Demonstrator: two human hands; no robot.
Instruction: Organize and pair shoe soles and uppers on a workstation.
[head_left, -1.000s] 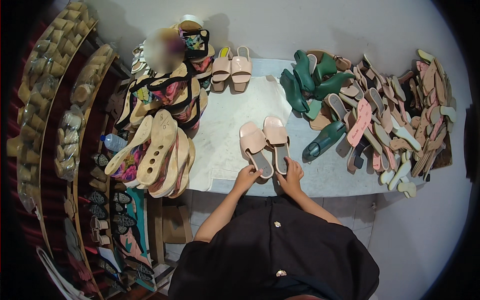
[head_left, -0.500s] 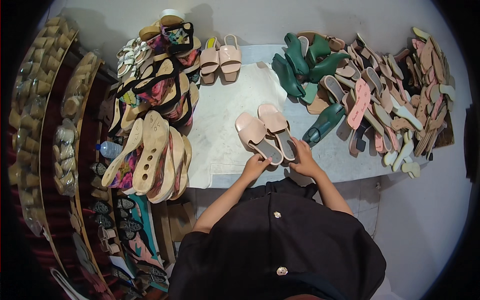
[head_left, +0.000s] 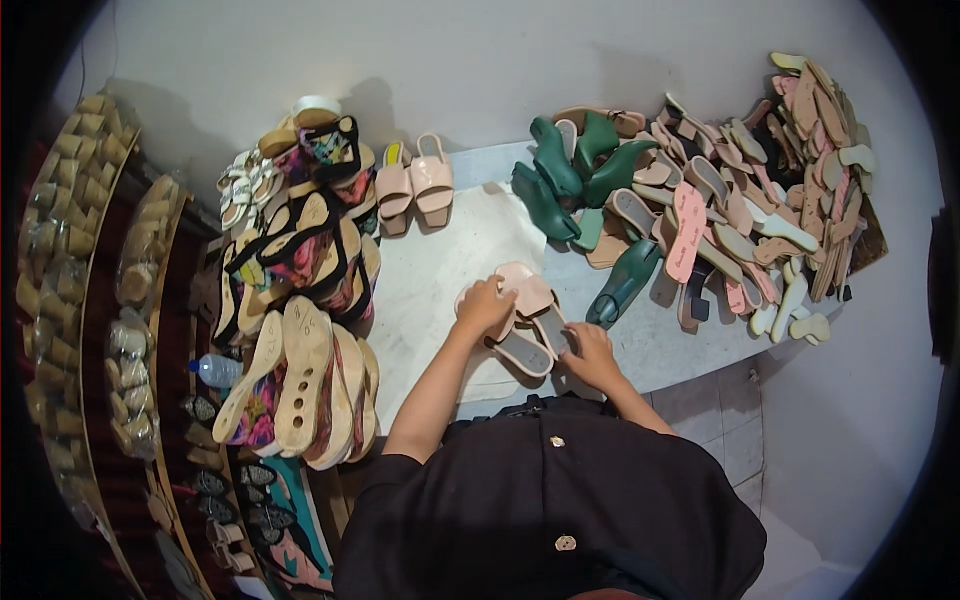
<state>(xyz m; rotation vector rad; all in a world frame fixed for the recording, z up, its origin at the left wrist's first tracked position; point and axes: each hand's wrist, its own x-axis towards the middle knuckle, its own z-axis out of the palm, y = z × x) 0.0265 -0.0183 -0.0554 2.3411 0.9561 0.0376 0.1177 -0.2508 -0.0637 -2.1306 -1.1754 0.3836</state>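
Observation:
A pair of pale pink slide sandals with grey insoles lies before me on the table, toes pointing away. My left hand (head_left: 485,308) is closed over the broad strap of the left sandal (head_left: 526,356), hiding most of its front. Its fingertips reach the strap of the right sandal (head_left: 527,287). My right hand (head_left: 592,358) grips the right sandal's outer edge near the heel, thumb toward the insole. Just right of the pair rests a green shoe last (head_left: 622,286).
A finished-looking pink heeled pair (head_left: 433,190) stands at the back. Floral wedge sandals (head_left: 300,375) are stacked on the left, beside a water bottle (head_left: 217,371) and shelves. Green lasts (head_left: 548,165) and a heap of soles (head_left: 765,215) cover the right. White sheeting (head_left: 430,285) lies underneath.
My left hand has moved from the left sandal's heel forward onto its strap. My right hand stays near the right sandal's heel. The whole view has shifted, with the table appearing lower.

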